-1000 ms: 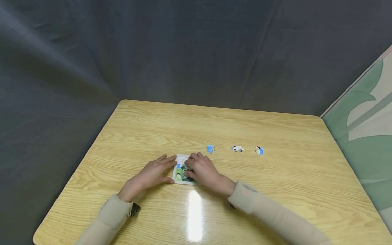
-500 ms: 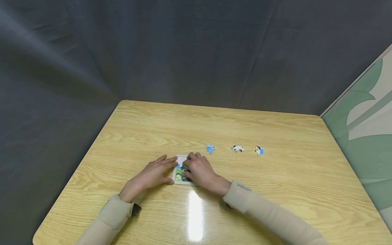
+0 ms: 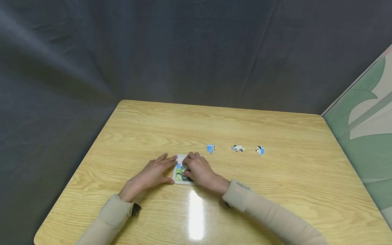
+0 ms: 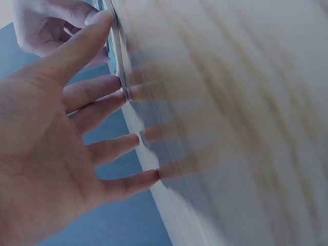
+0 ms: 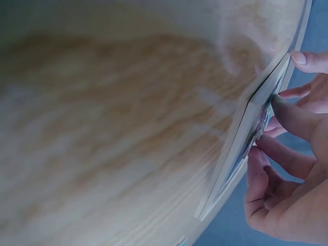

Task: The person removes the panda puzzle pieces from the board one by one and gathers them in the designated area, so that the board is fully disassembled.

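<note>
A small white-framed jigsaw puzzle [image 3: 181,158] with a green and blue panda picture lies on the table. My left hand [image 3: 154,173] is spread at its left side, thumb and fingertips against the frame's edge. Over the picture, my right hand [image 3: 200,172] holds a puzzle piece down at the board between thumb and forefinger, its other fingers curled. That piece is mostly hidden under the fingers. In the right wrist view, the thumb and forefinger of the right hand [image 5: 297,200] meet the picture inside the raised frame [image 5: 229,169].
Three loose jigsaw pieces lie beyond the puzzle to the right: a blue one [image 3: 210,148], a panda-face one [image 3: 238,148] and a blue-and-white one [image 3: 260,150]. The wooden table [image 3: 147,126] ends at a dark curtain [image 3: 196,54]. A patterned panel [image 3: 367,143] stands at the right.
My right hand has shifted slightly left over the puzzle, fingers still at the picture. The left hand stays at the frame and the loose pieces keep their places.
</note>
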Action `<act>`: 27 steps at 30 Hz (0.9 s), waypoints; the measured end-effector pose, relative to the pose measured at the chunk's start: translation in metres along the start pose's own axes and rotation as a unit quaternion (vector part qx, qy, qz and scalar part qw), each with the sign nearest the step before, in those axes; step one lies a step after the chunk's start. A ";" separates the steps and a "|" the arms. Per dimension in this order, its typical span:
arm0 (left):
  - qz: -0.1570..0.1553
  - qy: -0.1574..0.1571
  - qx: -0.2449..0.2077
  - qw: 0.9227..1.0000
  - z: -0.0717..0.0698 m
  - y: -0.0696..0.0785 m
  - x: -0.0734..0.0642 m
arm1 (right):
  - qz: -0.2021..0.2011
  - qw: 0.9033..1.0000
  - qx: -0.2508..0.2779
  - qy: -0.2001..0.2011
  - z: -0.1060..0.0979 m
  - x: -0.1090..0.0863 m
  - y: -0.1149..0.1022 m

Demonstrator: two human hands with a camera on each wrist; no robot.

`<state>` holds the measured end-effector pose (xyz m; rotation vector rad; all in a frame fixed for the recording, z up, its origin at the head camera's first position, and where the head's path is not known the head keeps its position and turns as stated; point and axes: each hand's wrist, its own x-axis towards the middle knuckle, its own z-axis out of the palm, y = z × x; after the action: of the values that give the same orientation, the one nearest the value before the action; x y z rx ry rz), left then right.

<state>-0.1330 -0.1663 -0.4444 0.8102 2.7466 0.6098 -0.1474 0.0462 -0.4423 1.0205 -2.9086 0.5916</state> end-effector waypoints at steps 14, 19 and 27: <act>-0.002 -0.006 -0.009 1.000 -0.001 0.001 0.001 | -0.018 0.999 -0.034 0.012 0.000 0.000 0.000; -0.003 -0.007 -0.013 1.000 -0.001 0.001 0.001 | -0.015 1.000 -0.016 0.005 -0.001 0.000 -0.001; -0.002 -0.008 -0.016 1.000 -0.001 0.001 0.000 | -0.017 1.000 0.003 0.003 -0.003 0.000 -0.002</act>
<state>-0.1332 -0.1660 -0.4429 0.8001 2.7151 0.6422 -0.1472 0.0458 -0.4391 1.0655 -2.8797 0.6013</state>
